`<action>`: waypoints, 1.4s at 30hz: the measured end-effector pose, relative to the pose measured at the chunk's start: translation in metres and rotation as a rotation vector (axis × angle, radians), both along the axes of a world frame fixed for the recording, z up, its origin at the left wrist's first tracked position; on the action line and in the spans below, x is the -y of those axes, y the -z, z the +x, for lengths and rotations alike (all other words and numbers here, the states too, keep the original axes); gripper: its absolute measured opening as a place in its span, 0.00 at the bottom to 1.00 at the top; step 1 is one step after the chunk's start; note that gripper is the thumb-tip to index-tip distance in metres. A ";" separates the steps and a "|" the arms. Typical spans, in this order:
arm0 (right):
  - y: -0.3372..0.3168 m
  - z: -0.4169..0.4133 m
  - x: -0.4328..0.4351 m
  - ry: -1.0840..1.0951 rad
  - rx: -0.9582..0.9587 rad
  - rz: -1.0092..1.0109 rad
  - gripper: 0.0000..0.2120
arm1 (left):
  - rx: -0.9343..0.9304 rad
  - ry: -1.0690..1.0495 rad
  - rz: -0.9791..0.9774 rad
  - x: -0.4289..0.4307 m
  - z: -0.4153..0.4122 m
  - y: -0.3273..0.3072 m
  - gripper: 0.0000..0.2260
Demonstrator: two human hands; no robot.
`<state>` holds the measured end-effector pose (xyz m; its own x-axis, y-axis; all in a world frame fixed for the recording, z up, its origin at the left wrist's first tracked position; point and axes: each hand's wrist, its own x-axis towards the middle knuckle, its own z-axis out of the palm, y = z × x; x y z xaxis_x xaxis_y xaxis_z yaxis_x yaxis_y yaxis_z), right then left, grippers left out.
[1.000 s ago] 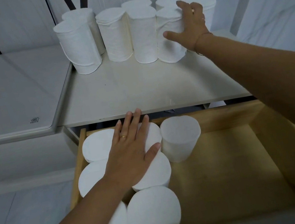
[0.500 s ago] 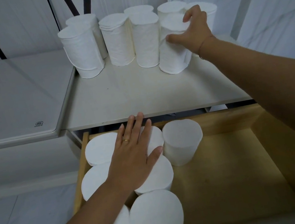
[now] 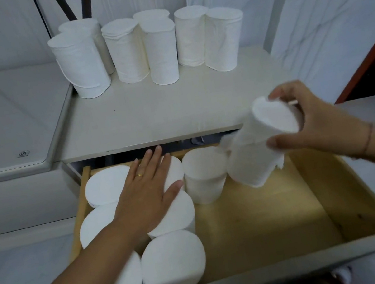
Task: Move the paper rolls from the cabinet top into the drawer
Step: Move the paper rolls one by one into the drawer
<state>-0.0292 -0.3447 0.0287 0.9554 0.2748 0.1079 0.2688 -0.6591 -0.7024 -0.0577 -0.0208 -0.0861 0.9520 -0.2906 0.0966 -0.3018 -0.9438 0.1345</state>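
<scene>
Right hand (image 3: 313, 119) carried gripped roll (image 3: 257, 144) off cabinet top (image 3: 152, 118) over drawer (image 3: 257, 217), tilted; left hand (image 3: 148, 193) flat.

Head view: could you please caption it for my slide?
Right hand lowers a tilted paper roll into the drawer; left hand rests on stored rolls.

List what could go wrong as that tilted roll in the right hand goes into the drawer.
1. The held roll, gripped by the right hand, is tilted and its loose torn edge hangs low; that edge may snag or crumple under it.
2. It hangs close beside the upright roll in the drawer and could knock it over.
3. The left hand lies flat on the packed rolls; pressing may flatten them.
</scene>
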 end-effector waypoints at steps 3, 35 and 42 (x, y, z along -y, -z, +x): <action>0.044 -0.009 -0.003 0.051 -0.071 -0.141 0.37 | -0.028 -0.003 -0.015 0.000 0.000 0.000 0.34; 0.104 -0.041 -0.083 0.159 -1.084 0.472 0.25 | -0.064 0.000 0.004 -0.002 0.001 0.002 0.35; 0.052 -0.011 -0.081 -0.115 -0.531 -0.503 0.21 | -0.046 0.001 -0.009 -0.002 -0.003 -0.001 0.34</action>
<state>-0.0405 -0.2634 -0.0232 0.8059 0.2710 -0.5264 0.0637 -0.9236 -0.3780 -0.0603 -0.0191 -0.0853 0.9552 -0.2907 0.0554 -0.2958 -0.9424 0.1563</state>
